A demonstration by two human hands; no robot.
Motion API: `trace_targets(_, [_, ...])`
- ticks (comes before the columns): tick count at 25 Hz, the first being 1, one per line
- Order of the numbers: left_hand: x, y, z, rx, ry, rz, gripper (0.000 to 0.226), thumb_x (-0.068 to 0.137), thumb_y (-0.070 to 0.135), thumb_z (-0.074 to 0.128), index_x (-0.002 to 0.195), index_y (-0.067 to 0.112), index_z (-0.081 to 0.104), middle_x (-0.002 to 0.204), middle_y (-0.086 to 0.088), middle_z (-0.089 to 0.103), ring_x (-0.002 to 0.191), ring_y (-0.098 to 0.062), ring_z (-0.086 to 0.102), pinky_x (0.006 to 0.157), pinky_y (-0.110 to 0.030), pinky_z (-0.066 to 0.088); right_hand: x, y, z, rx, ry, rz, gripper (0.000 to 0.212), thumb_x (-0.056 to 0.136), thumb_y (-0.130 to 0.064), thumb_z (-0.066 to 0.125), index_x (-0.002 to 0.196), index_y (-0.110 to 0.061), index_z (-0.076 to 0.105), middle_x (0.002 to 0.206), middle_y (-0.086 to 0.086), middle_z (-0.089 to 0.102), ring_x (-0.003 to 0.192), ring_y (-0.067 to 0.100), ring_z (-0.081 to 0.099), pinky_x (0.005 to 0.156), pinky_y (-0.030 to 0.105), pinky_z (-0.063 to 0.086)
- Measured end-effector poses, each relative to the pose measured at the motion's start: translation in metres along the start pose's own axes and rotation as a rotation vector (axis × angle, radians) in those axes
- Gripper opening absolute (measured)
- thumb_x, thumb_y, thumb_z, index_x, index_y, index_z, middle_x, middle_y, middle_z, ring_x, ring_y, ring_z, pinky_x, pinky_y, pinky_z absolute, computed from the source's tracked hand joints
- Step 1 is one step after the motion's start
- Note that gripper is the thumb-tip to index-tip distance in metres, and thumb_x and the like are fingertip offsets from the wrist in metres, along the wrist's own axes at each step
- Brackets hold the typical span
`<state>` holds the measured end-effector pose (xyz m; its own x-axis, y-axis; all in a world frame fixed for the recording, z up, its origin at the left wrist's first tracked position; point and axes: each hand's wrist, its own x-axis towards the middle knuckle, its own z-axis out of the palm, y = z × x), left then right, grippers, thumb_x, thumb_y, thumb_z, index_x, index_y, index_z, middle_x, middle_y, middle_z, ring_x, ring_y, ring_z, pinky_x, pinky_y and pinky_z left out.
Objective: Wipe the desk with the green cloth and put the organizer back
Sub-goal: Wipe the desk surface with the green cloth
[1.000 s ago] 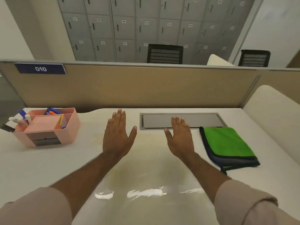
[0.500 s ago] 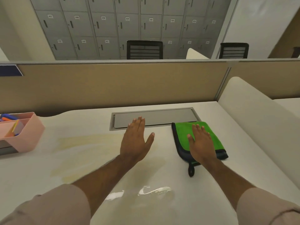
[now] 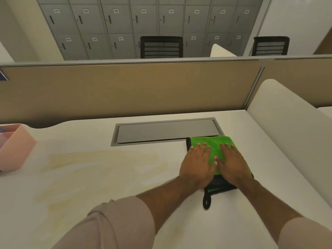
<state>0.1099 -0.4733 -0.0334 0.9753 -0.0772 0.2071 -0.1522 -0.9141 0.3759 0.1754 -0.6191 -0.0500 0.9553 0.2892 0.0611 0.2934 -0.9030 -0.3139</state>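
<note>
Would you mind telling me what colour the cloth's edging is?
Black, around the green cloth, with a black hanging loop; head view.

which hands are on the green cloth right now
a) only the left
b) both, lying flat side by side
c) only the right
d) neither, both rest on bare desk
b: the left hand and the right hand both lie flat, fingers spread, on the green cloth, which lies on the desk just in front of the grey cable hatch.

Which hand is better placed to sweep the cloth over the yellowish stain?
Probably left: the left hand lies flat on the green cloth, on the side facing the stain.
</note>
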Motion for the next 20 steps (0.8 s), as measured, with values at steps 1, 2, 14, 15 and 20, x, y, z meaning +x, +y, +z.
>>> trace_targets(1, [0.006,0.003,0.007,-0.016,-0.023,-0.020,0.063,0.098,0.043,0.012,0.146,0.007,0.032,0.155,-0.013,0.030,0.145,-0.028,0.022,0.120,-0.041,0.010,0.004,0.001,0.004,-0.016,-0.021,-0.017,0.059,0.098,-0.037,0.044,0.149,-0.011,0.028,0.156,0.014,0.029,0.145,0.034,0.020,0.118,0.046,0.017])
trace_targets(2, [0.011,0.004,0.013,-0.025,-0.041,-0.045,0.074,0.092,0.045,-0.002,0.147,0.007,0.031,0.156,-0.013,0.029,0.145,-0.027,0.021,0.120,-0.041,0.009,0.007,0.001,0.009,-0.039,-0.051,-0.025,0.060,0.098,-0.038,0.041,0.150,-0.014,0.023,0.158,0.013,0.024,0.146,0.033,0.016,0.119,0.047,0.014])
trace_targets(14, [0.020,-0.041,0.016,0.128,-0.092,-0.155,0.053,0.095,0.028,0.030,0.141,0.004,0.040,0.148,-0.015,0.042,0.139,-0.028,0.032,0.119,-0.042,0.011,0.007,-0.043,0.055,-0.272,-0.126,-0.080,0.087,0.089,-0.064,0.036,0.151,-0.027,-0.012,0.162,0.009,-0.002,0.147,0.034,-0.002,0.119,0.048,0.002])
trace_targets(15, [0.017,-0.050,0.011,0.119,-0.067,-0.167,0.052,0.094,0.028,0.032,0.140,0.004,0.042,0.146,-0.015,0.044,0.139,-0.029,0.032,0.119,-0.042,0.012,0.004,-0.057,0.060,-0.274,-0.130,-0.108,0.087,0.088,-0.066,0.034,0.150,-0.025,-0.013,0.162,0.009,-0.003,0.148,0.034,-0.002,0.119,0.047,0.001])
trace_targets(20, [-0.017,-0.106,-0.014,-0.040,-0.104,-0.139,0.058,0.092,0.030,0.029,0.146,0.011,0.034,0.156,-0.010,0.029,0.145,-0.025,0.019,0.120,-0.039,0.009,-0.005,-0.125,0.077,-0.234,-0.151,-0.259,0.090,0.086,-0.069,0.033,0.152,-0.023,-0.007,0.162,0.006,-0.003,0.148,0.030,-0.004,0.119,0.043,-0.003])
